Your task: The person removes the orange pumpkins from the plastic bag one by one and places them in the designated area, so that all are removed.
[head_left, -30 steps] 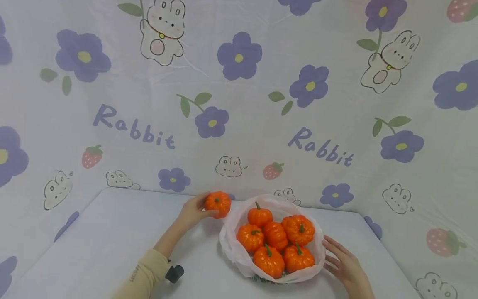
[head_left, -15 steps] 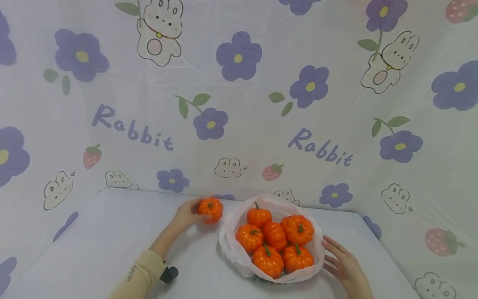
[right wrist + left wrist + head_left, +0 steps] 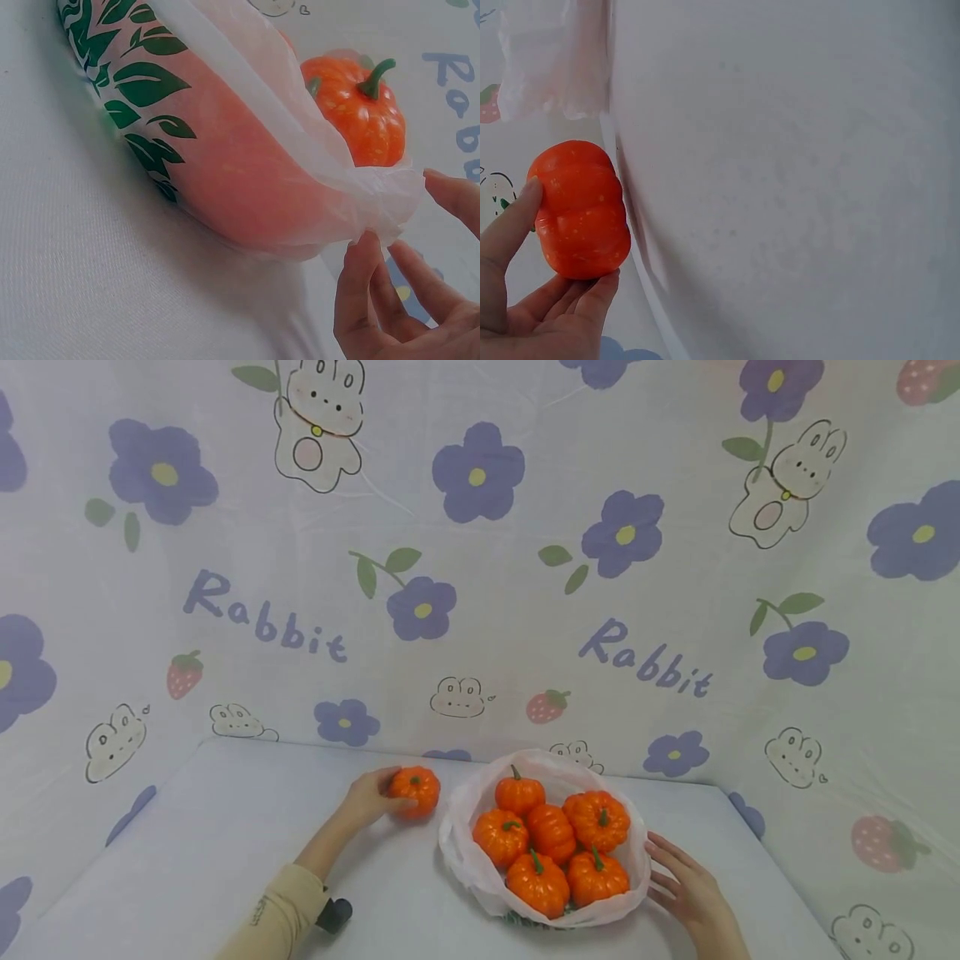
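The left hand (image 3: 369,797) held a small pumpkin (image 3: 415,790) at the bag's (image 3: 459,852) nine o'clock; the right hand (image 3: 693,893) lay open at its four o'clock.

Staged tabletop booth, rabbit-print cloth backdrop (image 3: 480,568) draped around

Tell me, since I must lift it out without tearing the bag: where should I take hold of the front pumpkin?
Probably by the ribbed sides of the front pumpkin, coming from above: its green stem points up and neighbours crowd its flanks inside the white bag, so the top is freest.
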Demonstrator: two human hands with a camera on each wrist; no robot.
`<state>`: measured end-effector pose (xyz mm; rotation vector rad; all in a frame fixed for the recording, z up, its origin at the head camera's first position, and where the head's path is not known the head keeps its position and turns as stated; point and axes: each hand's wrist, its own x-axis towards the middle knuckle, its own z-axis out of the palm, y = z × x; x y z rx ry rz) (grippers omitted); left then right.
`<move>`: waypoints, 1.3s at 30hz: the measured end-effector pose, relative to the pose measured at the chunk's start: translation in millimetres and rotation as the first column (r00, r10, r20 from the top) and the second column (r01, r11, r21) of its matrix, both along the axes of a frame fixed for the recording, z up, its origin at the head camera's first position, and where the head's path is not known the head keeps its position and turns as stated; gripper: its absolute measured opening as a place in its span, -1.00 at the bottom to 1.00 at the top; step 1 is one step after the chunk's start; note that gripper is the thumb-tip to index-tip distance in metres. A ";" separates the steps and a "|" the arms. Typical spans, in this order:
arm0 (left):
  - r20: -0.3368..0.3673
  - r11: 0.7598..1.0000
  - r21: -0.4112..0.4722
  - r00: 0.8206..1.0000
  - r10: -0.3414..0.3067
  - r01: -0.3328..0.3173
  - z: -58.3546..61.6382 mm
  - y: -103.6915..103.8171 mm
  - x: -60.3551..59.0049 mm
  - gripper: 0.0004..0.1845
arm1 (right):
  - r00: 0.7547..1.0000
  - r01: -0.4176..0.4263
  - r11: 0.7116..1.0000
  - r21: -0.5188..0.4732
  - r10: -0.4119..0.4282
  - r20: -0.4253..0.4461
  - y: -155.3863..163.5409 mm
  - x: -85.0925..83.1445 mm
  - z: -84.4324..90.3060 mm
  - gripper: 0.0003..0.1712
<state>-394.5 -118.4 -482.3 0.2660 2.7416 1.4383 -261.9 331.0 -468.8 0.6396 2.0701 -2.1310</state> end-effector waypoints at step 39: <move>-0.017 0.999 -0.024 0.999 0.037 -0.038 7.6 3.7 7.1 -0.07 | 0.999 0.014 1.000 0.015 -0.014 -0.037 4.4 3.9 -4.7 -0.09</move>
